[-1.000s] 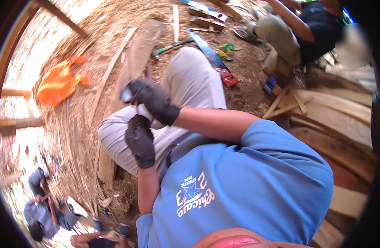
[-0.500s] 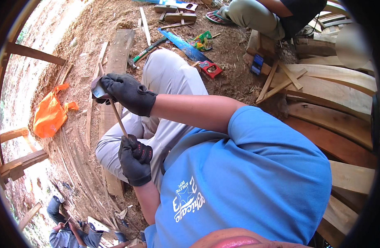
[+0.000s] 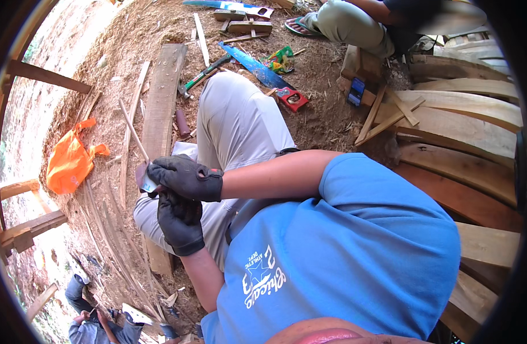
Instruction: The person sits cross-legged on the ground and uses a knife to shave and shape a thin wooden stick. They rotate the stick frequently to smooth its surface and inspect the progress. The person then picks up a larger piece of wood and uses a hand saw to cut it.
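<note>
Head view: right hand (image 3: 186, 178) gloved, clenched over a small blade (image 3: 146, 182) against a thin stick (image 3: 134, 135). Left hand (image 3: 179, 221) just below, gloved, closed, apparently on the stick's near end, though hidden there. Stick running up and left from both hands, long axis away from the body, over the plank (image 3: 163, 103). Right hand nearer the free length. Underneath, sawdust ground (image 3: 326, 117); orange bag (image 3: 68, 163) left, saw (image 3: 255, 66) and hammer (image 3: 203, 73) beyond the knee (image 3: 235, 103).

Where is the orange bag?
The orange bag lies on the ground at the left of the head view, left of the long plank and the gloved hands.
</note>
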{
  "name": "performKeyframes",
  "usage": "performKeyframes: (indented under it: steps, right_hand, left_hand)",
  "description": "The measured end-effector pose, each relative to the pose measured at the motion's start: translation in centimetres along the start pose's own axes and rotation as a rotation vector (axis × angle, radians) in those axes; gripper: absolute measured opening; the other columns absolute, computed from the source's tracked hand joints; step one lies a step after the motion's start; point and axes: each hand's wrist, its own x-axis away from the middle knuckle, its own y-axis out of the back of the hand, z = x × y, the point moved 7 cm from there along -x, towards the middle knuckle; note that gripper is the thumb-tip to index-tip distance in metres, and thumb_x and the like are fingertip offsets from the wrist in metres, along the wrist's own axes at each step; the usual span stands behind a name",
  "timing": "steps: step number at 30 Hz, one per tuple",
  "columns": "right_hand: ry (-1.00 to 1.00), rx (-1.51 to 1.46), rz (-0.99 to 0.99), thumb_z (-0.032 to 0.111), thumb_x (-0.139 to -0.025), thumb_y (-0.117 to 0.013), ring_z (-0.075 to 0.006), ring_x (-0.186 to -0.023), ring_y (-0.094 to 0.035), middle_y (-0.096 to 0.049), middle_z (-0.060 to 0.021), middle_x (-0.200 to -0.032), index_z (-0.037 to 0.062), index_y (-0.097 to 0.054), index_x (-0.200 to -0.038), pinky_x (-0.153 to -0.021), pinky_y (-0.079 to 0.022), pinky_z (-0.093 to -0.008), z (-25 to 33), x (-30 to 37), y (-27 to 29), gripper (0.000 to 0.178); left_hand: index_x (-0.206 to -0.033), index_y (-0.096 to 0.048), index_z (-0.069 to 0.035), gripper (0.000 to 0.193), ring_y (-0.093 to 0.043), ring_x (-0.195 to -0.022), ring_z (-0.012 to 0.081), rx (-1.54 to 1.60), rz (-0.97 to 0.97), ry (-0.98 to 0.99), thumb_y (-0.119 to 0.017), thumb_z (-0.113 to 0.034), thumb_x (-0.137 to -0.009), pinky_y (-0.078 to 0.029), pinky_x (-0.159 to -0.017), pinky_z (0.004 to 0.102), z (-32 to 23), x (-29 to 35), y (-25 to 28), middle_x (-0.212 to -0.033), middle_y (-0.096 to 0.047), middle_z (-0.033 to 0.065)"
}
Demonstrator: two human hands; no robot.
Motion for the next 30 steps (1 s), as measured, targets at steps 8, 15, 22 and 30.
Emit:
performKeyframes:
  steps: [8,15,22,30]
  right_hand:
    - [0.148,-0.055,-0.182,0.028,-0.109,-0.051,-0.0137,-0.090,-0.071,-0.073,-0.0063,-0.095,0.0000,-0.068,-0.102,-0.083,-0.052,-0.0333,3.0,-5.8,3.4,0.033]
    - [-0.061,-0.112,-0.055,0.029,-0.105,-0.060,-0.0218,-0.091,-0.078,-0.076,-0.0121,-0.094,-0.0020,-0.070,-0.104,-0.079,-0.056,-0.0384,0.9,-1.2,-0.6,0.033]
    - [0.013,0.039,-0.037,0.027,-0.099,-0.067,-0.0168,-0.089,-0.072,-0.077,-0.0099,-0.097,-0.0011,-0.074,-0.108,-0.085,-0.055,-0.0381,1.0,-1.3,0.8,0.031]
    - [-0.149,-0.347,-0.036,0.020,-0.097,-0.067,-0.0112,-0.085,-0.066,-0.074,-0.0033,-0.094,0.0004,-0.075,-0.108,-0.081,-0.055,-0.0313,-0.3,-2.2,-0.5,0.024]
  left_hand:
    - [-0.083,-0.062,-0.010,0.039,-0.034,-0.043,0.0044,-0.698,-0.012,-0.419,-0.053,-0.034,-0.111,-0.022,-0.044,0.0233,-2.0,0.8,1.9,-0.057,-0.040,-0.0064]
    - [-0.091,-0.067,-0.009,0.030,-0.041,-0.047,0.0062,-0.763,0.004,-0.609,-0.055,-0.032,-0.106,-0.029,-0.046,0.0268,-4.2,-0.1,1.0,-0.061,-0.051,-0.0039]
    - [-0.094,-0.068,-0.009,0.031,-0.045,-0.051,0.0065,-0.642,0.023,-0.437,-0.054,-0.034,-0.107,-0.032,-0.048,0.0254,-3.2,-1.9,4.0,-0.067,-0.055,-0.0017]
    - [-0.092,-0.067,-0.011,0.035,-0.044,-0.049,0.0069,-0.620,-0.011,-0.380,-0.055,-0.039,-0.109,-0.031,-0.047,0.0257,-3.5,-1.4,2.8,-0.062,-0.050,-0.0036]
